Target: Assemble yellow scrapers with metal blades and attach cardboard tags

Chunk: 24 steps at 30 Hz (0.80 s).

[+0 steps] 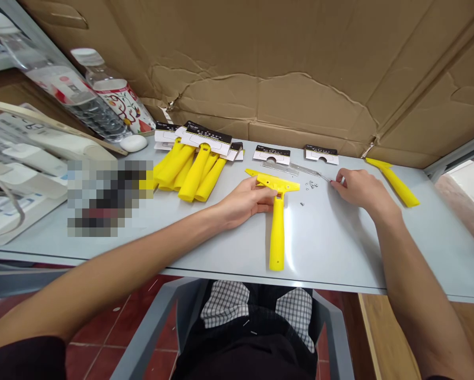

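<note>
Head view: I am remotely seeing the left hand [247, 202] gripping the yellow scraper [277, 216] by its crosswise head [286, 184], the handle [277, 240] pointing back toward the person [247, 345]. A thin metal strip [308, 170] is lying beyond the scraper and to its right, its long axis slanting down to the right hand [359, 187], the nearer one, whose fingertips [334, 182] are meeting its end (whether pinching it, I am not managing to tell)
</note>
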Each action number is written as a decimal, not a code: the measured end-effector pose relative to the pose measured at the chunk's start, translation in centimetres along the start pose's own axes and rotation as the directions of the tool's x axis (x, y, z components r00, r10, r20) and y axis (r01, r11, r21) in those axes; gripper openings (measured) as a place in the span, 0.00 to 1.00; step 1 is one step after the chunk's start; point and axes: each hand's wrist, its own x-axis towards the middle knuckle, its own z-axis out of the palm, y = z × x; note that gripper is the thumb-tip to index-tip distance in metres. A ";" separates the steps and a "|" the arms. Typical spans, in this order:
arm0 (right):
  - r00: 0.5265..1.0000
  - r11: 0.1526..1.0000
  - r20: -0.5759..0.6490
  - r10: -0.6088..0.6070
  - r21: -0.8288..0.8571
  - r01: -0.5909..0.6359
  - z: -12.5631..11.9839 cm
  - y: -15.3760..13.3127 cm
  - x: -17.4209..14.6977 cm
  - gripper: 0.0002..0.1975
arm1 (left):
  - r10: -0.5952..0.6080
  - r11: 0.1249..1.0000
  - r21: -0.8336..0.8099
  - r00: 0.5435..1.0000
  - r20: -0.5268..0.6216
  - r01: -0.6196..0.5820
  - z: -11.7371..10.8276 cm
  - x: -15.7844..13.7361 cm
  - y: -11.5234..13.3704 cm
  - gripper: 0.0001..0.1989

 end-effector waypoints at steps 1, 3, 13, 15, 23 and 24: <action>1.000 1.000 0.001 0.001 -0.005 -0.001 0.0 0.0 0.0 0.18 | 0.001 1.000 -0.001 1.000 -0.001 -0.001 0.0 0.0 0.0 0.14; 1.000 1.000 -0.024 -0.006 -0.006 0.006 0.1 0.1 -0.1 0.20 | -0.003 1.000 -0.002 1.000 -0.008 0.003 0.0 0.0 0.0 0.14; 0.992 0.999 -0.117 -0.051 -0.002 0.051 1.2 0.7 0.0 0.25 | -0.004 1.000 0.015 0.999 0.036 0.004 -0.2 0.0 -0.2 0.14; 0.992 0.999 -0.117 -0.052 0.004 0.053 1.0 0.4 -0.3 0.25 | -0.010 1.000 0.022 1.000 0.029 0.009 -0.3 0.0 -0.2 0.15; 0.943 0.974 -0.269 -0.196 0.060 0.220 -0.4 -3.1 -0.6 0.21 | -0.022 1.000 0.014 1.000 0.012 0.022 0.1 -0.2 0.1 0.15; 0.937 0.963 -0.255 -0.238 0.061 0.262 -0.4 -3.9 -0.4 0.22 | -0.025 1.000 0.016 1.000 0.007 0.025 0.2 -0.2 0.1 0.14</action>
